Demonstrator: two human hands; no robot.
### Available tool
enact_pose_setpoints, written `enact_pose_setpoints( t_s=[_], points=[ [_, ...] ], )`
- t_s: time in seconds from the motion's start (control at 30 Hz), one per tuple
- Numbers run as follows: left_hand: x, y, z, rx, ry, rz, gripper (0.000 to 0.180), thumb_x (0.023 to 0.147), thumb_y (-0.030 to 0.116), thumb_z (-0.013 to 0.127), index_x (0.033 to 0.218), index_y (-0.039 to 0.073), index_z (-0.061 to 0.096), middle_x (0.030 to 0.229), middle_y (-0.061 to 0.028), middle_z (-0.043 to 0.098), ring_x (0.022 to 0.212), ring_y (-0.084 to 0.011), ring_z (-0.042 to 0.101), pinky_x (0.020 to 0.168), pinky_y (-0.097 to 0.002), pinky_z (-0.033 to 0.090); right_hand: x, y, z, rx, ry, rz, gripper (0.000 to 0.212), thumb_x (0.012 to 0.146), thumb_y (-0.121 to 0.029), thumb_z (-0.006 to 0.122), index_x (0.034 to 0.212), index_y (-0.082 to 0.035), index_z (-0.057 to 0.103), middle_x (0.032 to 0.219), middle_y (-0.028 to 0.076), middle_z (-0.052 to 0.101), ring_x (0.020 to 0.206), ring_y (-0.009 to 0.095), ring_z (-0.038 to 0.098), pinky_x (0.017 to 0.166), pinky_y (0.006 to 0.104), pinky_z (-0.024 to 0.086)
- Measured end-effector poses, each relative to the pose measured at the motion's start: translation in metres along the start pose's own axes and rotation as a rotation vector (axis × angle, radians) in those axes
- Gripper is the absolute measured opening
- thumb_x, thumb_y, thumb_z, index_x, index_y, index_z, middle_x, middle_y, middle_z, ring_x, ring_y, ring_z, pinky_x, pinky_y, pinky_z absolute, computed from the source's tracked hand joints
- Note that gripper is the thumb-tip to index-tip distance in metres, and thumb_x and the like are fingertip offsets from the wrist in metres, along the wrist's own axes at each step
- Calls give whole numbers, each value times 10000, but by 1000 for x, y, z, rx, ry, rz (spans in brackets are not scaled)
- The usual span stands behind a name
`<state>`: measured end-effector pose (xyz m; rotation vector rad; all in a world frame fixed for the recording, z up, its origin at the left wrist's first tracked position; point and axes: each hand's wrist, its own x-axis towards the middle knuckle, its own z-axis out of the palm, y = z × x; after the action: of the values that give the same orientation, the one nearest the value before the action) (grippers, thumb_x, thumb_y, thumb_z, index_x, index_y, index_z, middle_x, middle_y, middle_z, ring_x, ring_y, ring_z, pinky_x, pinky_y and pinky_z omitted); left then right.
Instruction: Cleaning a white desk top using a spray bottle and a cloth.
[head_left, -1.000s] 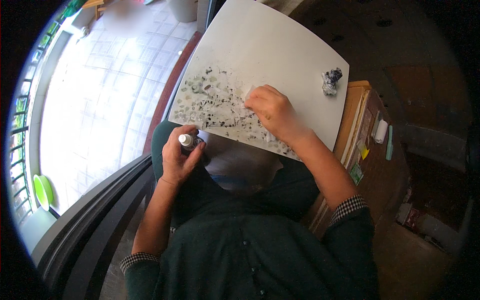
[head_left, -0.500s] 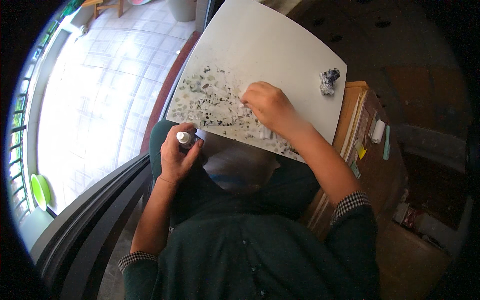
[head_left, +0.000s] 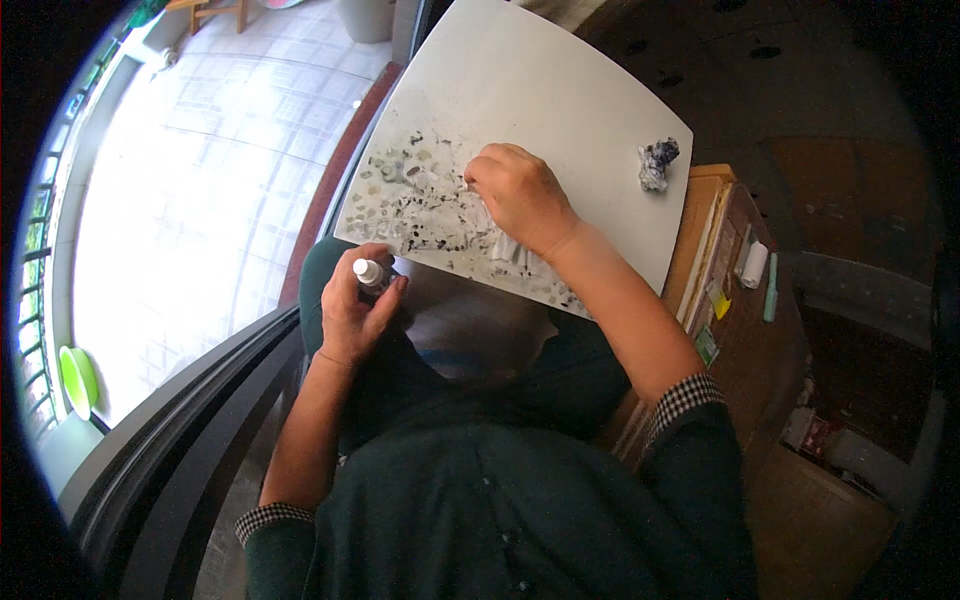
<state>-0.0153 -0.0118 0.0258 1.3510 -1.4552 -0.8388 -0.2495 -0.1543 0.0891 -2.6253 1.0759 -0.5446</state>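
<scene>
My left hand (head_left: 348, 318) is wrapped round a small bottle with a white cap (head_left: 367, 271), held upright at the near left edge of a white board (head_left: 530, 85). Most of the bottle's body is hidden by the fingers. My right hand (head_left: 522, 202) is closed on a white tissue (head_left: 512, 250), pressed to the board's near part; a loose end trails toward me below the wrist. Dark and grey-green paint spots (head_left: 425, 215) cover the board around and left of it. A crumpled, dark-stained tissue (head_left: 656, 164) lies at the board's right side.
Right of the board is a wooden cabinet (head_left: 752, 350) with a white roll (head_left: 755, 265) and a pale green stick-shaped item (head_left: 771, 288) on it. A dark sliding-door track (head_left: 190, 410) runs at left, beside a bright tiled floor (head_left: 220, 180) and a green basin (head_left: 78, 382).
My right hand has moved a little left and away from me over the spots, taking the tissue with it. The left hand and bottle have hardly moved.
</scene>
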Motion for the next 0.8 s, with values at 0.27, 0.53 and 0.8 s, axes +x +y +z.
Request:
enact_pose_setpoints(
  t_s=[0.27,0.53,0.8],
  points=[
    [-2,-4,-7,20,-10,26,400,832,84,781,1192,27,615,1047,-144,684,965,-282,701,850,-361,542,-27,-3,-17,92,-134,-52,50,819,-6,681,864,-7,659,875,153,639,879,337,651,787,428,537],
    [-1,-7,-1,27,-5,41,405,834,97,786,1193,28,613,1059,-156,680,976,-297,699,854,-368,540,0,-3,0,40,4,-40,92,791,19,709,866,2,658,879,143,643,886,338,653,794,420,540],
    [-1,-4,-4,27,-12,29,408,829,87,783,1195,29,612,1050,-152,687,976,-302,702,857,-369,540,-40,-10,-15,122,-72,-28,41,825,-40,653,851,-8,652,861,163,624,890,363,636,810,454,534]
  ],
)
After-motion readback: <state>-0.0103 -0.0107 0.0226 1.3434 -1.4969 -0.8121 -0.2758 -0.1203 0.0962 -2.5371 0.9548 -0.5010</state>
